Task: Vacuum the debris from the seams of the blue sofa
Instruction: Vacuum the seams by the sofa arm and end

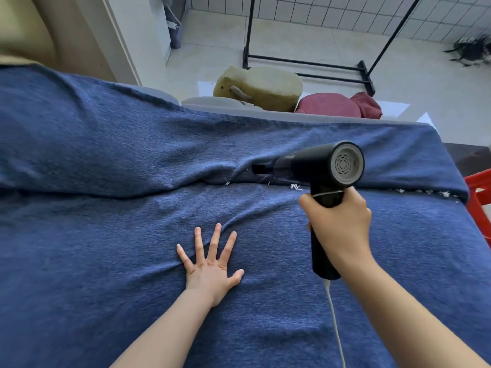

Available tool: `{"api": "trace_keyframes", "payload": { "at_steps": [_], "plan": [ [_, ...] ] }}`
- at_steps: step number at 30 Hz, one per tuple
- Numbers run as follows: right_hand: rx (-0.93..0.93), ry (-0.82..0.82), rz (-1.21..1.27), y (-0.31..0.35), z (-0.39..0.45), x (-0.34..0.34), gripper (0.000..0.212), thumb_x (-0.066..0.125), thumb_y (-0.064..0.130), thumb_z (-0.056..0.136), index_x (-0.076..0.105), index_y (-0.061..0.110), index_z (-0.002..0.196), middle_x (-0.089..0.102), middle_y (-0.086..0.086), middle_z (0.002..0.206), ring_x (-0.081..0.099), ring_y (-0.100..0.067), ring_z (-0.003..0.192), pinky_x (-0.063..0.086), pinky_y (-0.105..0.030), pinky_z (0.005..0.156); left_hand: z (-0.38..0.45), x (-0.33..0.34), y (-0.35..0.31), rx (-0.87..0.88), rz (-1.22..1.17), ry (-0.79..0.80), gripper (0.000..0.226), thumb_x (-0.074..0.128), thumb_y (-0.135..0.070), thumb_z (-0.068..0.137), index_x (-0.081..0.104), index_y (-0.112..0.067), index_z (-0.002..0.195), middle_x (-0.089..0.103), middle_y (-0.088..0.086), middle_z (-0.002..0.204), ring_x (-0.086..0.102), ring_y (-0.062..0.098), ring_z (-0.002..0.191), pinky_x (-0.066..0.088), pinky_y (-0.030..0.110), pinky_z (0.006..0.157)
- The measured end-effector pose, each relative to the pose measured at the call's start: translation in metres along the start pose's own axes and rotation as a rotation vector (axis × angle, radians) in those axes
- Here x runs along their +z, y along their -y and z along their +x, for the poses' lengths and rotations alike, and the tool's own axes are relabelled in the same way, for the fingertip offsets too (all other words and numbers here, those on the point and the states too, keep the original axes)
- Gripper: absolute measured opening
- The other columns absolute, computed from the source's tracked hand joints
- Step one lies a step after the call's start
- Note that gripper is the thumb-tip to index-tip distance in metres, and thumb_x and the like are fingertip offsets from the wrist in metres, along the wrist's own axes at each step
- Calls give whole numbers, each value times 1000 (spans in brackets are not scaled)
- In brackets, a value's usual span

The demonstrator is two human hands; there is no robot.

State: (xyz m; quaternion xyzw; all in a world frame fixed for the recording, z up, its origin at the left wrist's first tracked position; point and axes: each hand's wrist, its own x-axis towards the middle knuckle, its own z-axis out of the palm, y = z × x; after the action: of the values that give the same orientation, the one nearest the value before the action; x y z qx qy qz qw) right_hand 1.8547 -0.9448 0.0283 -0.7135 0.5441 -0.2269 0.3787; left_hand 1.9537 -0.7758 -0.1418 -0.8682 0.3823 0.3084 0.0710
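Forearms enter from the near edge, both bare. White cord (335, 322) runs from the near edge up into the butt of the vacuum handle. Left hand (211, 269) lies flat, palm down, on the blue sofa (106, 235) seat cover, fingers spread wide and straight, holding nothing; fabric wrinkles fan out around it. Right hand (341, 224), right of the left one, has its grip wrapped around the upright handle of a black handheld vacuum (313, 166), fingers curled on it. Vacuum body points left, grey vented rear cap faces the camera, nozzle tip is in the seam between seat and backrest, at mid-scene. White debris (295, 186) bits lie along that seam, just beside the nozzle and more toward the right end. Beyond the sofa back: olive cushion (261, 87), maroon cushion (329, 106), black rack (308, 66) on a pale tiled floor. Red object (479, 195) at right edge.
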Motion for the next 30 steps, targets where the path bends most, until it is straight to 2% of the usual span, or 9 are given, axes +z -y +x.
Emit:
{"api": "trace_keyframes", "payload": {
  "at_steps": [3, 8, 12, 14, 19, 21, 23, 26, 30],
  "plan": [
    [-21, 2, 4, 0, -1, -2, 24, 70, 36, 69, 61, 16, 79, 69, -6, 71, 70, -29, 73, 52, -34, 65, 1, 1, 0, -2, -11, -4, 85, -12, -76, 54, -51, -46, 123, -61, -9, 133, -52, 39, 124, -27, 74, 90],
    [-10, 55, -14, 1, -3, 2, 25, 67, 40, 64, 60, 20, 77, 69, -3, 69, 71, -31, 75, 58, -43, 73, 1, 0, 0, -6, 4, -15, 87, -11, -77, 54, -47, -45, 127, -61, -9, 132, -53, 39, 124, -28, 74, 89],
    [-37, 53, 1, 0, -12, -7, 28, 64, 41, 62, 60, 17, 76, 69, -4, 66, 69, -31, 75, 57, -41, 73, 0, 1, -2, -20, 20, -22, 83, 17, -77, 85, -41, -45, 134, -56, -8, 138, -50, 39, 126, -26, 74, 92],
    [-44, 82, 8, 0, -19, -5, 27, 64, 40, 61, 59, 16, 73, 67, -2, 63, 68, -30, 73, 56, -39, 71, -1, 1, -3, -26, 25, -25, 84, 24, -74, 88, -39, -44, 136, -54, -8, 140, -49, 39, 128, -24, 74, 93],
    [-23, 171, 18, -7, -29, 16, 21, 71, 33, 70, 58, 19, 77, 63, 4, 62, 62, -16, 68, 45, -28, 58, 0, 1, -4, -39, 36, -56, 83, 21, -74, 88, -41, -44, 135, -54, -8, 140, -48, 39, 129, -24, 73, 94],
    [-30, 170, 34, -10, -30, 16, 19, 72, 31, 72, 58, 20, 78, 62, 5, 62, 59, -10, 66, 42, -27, 57, 1, 7, -2, -26, 30, -109, 80, 11, -77, 82, -42, -45, 134, -54, -9, 140, -47, 38, 130, -25, 73, 93],
    [-40, 157, 31, -13, -29, 8, 20, 72, 30, 72, 56, 19, 76, 60, 5, 61, 57, -11, 65, 42, -30, 58, -2, 10, -1, -22, 49, -188, 82, 6, -75, 75, -30, -45, 142, -41, -8, 151, -33, 39, 139, -20, 74, 97],
    [-40, 142, 28, -22, -22, -15, 20, 72, 29, 73, 55, 19, 75, 61, 3, 60, 59, -17, 66, 43, -32, 58, -2, 11, -7, -70, 40, -179, 79, 16, -69, 78, -10, -43, 149, -18, -7, 159, -13, 38, 145, -7, 74, 103],
    [-25, 122, 10, -34, -11, -41, 21, 73, 28, 72, 56, 16, 75, 61, 3, 61, 59, -18, 69, 43, -30, 58, 11, 2, -31, -60, 22, -251, 73, 5, -70, 81, -30, -47, 141, -43, -6, 149, -37, 34, 138, -15, 72, 103]
  ]
}}
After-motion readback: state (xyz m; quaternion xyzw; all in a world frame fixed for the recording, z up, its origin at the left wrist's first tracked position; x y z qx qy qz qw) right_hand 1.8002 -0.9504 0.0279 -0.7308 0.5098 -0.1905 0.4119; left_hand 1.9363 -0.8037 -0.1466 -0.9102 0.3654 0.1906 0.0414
